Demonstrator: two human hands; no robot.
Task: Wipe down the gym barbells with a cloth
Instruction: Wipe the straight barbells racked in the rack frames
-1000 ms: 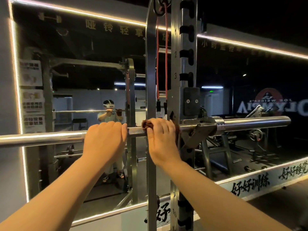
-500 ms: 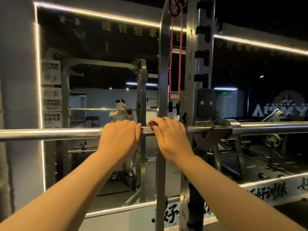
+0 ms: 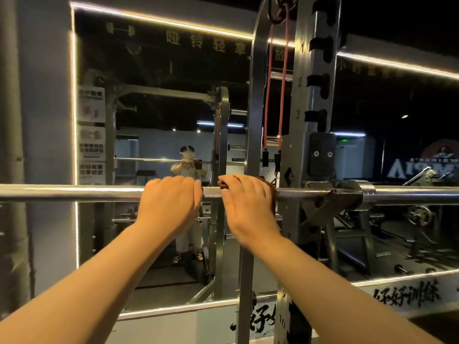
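My right hand (image 3: 244, 204) curls round the dark cloth (image 3: 222, 186), wrapping it on the barbell (image 3: 74, 192) at mid-frame. My left hand (image 3: 171, 202) grips the bare bar. I judge the long left stretch is not yet wiped.

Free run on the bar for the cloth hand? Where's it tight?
Free: the barbell shaft left of the left hand, and the sleeve right of the rack hook. Tight: a short knurled gap separates left hand and right hand, which holds the cloth; the hook and upright crowd its right side.
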